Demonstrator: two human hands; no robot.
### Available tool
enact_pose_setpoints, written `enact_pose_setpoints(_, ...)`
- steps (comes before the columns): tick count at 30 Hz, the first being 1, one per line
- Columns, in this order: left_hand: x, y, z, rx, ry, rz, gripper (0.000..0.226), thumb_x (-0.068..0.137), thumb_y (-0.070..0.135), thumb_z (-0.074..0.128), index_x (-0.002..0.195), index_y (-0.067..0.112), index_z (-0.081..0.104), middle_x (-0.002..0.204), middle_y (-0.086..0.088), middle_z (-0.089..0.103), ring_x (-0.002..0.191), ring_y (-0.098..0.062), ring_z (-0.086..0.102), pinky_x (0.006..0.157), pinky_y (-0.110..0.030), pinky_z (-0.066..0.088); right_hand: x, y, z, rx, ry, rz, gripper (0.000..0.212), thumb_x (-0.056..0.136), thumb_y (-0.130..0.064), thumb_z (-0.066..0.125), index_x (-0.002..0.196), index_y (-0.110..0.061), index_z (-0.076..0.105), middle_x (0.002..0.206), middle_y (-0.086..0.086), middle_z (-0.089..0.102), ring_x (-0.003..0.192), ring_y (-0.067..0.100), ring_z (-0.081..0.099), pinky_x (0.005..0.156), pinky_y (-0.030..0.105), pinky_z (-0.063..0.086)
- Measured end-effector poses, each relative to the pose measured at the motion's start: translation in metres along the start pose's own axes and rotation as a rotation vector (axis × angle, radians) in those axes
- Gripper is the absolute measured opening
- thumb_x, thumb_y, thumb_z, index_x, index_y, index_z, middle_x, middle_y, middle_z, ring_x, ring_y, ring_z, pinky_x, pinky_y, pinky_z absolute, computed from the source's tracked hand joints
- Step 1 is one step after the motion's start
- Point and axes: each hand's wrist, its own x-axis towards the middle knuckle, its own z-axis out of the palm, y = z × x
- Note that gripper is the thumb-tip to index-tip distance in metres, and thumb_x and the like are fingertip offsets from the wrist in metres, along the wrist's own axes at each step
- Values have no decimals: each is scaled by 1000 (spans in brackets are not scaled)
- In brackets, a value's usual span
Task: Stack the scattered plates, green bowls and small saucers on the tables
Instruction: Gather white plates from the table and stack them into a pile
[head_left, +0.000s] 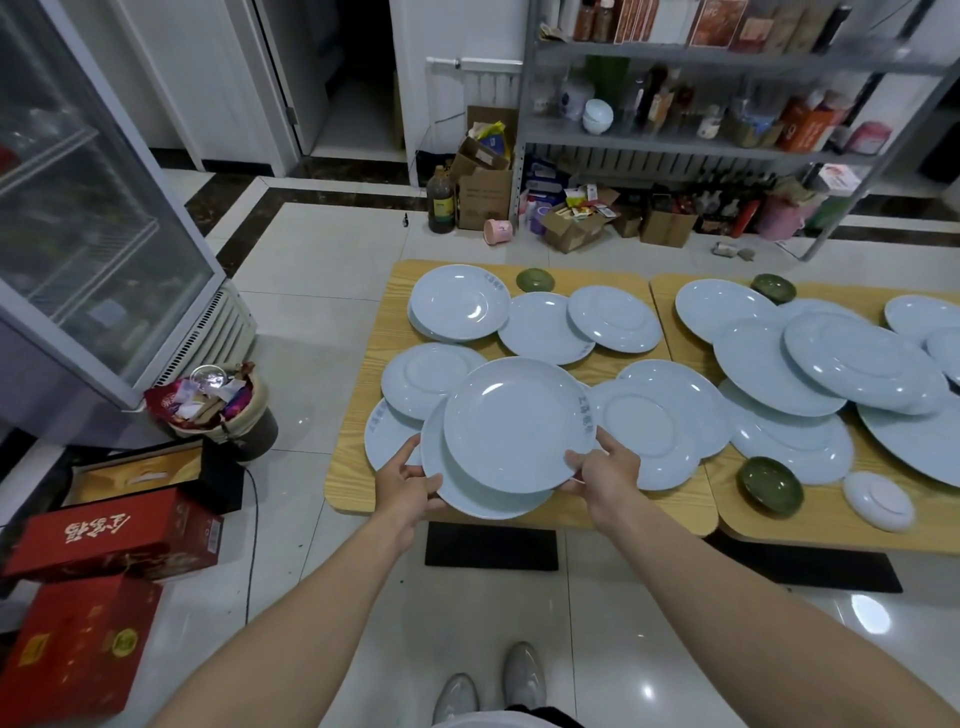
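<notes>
Left hand (410, 483) fingers grasping lower plate (483, 501), right hand (602, 475) fingers grasping top plate (514, 423), at counter (353, 467) near edge

I can read nothing for certain: gold Chinese characters sit upside down on the red box (114, 535) at near left, and faint blue-grey characters mark the rims of the top plate (514, 423), the near-left plate (387, 439) and the far-left plate (460, 301), all too small
</notes>
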Motion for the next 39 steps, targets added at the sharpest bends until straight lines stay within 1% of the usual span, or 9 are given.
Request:
enact_pose_setpoints(4, 1, 5, 8, -23, -9, -2, 71, 85, -14, 64, 144, 22, 47, 101, -15, 62, 97, -31, 68, 74, -41, 61, 4, -3, -3, -34, -6, 4, 64, 88, 14, 59, 145, -13, 47, 131, 10, 59, 104, 32, 65, 66, 41, 62)
enact_pose_setpoints(7, 1, 9, 13, -31, -23, 8, 71, 85, -13, 64, 144, 22, 47, 99, -14, 63, 98, -31, 68, 80, -45, 60, 6, -6, -5, -59, -8, -5, 63, 89, 13, 59, 144, -14, 48, 131, 9, 59, 103, 31, 65, 61, 36, 62)
enact_pose_setpoints(15, 2, 12, 21, -48, -44, 12, 71, 85, -14, 64, 144, 22, 48, 100, -15, 64, 97, -31, 69, 83, -48, 59, 10, -11, -12, -78, -13, -18, 63, 88, 13, 60, 144, -15, 49, 128, 8, 61, 102, 31, 66, 62, 37, 62)
enact_pose_setpoints(20, 0, 9, 24, -51, -55, 1, 70, 86, -14, 63, 144, 22, 47, 103, -16, 65, 97, -31, 69, 80, -43, 60, 12, -10, -19, -82, -16, -24, 63, 87, 13, 61, 143, -13, 50, 126, 7, 61, 101, 30, 66, 74, 47, 62)
enact_pose_setpoints(24, -5, 2, 23, -46, -53, -4, 69, 86, -14, 63, 142, 24, 49, 104, -16, 65, 96, -29, 69, 77, -41, 61, 11, -3, -25, -76, 2, -13, 61, 88, 13, 60, 142, -13, 51, 118, 5, 61, 100, 29, 66, 77, 48, 61)
enact_pose_setpoints(27, -12, -9, 20, -43, -58, -17, 69, 86, -16, 61, 141, 22, 49, 103, -17, 63, 94, -29, 69, 73, -40, 61, 6, 10, -33, -77, -7, -2, 56, 88, 13, 59, 137, -15, 57, 115, 3, 65, 96, 25, 66, 76, 47, 61)
enact_pose_setpoints(30, -22, -26, 12, -39, -60, -31, 68, 86, -17, 59, 141, 22, 49, 105, -19, 63, 94, -28, 68, 68, -38, 62, -2, 28, -42, -65, -32, 2, 53, 88, 16, 57, 130, -15, 62, 119, 6, 67, 99, 28, 67, 68, 44, 62)
enact_pose_setpoints(34, -33, -54, -1, -32, -59, -68, 69, 85, -16, 61, 142, 22, 50, 109, -18, 64, 98, -30, 68, 67, -38, 62, -10, 58, -55, -75, -6, 67, 59, 89, 16, 56, 139, -14, 54, 120, 11, 66, 98, 32, 68, 66, 43, 62)
enact_pose_setpoints(39, -45, -82, -11, -11, -44, -105, 72, 86, -16, 62, 144, 24, 47, 107, -20, 64, 94, -31, 69, 71, -43, 62, -17, 88, -65, -113, 25, 101, 57, 89, 15, 57, 139, -14, 55, 127, 11, 64, 101, 35, 66, 67, 46, 62)
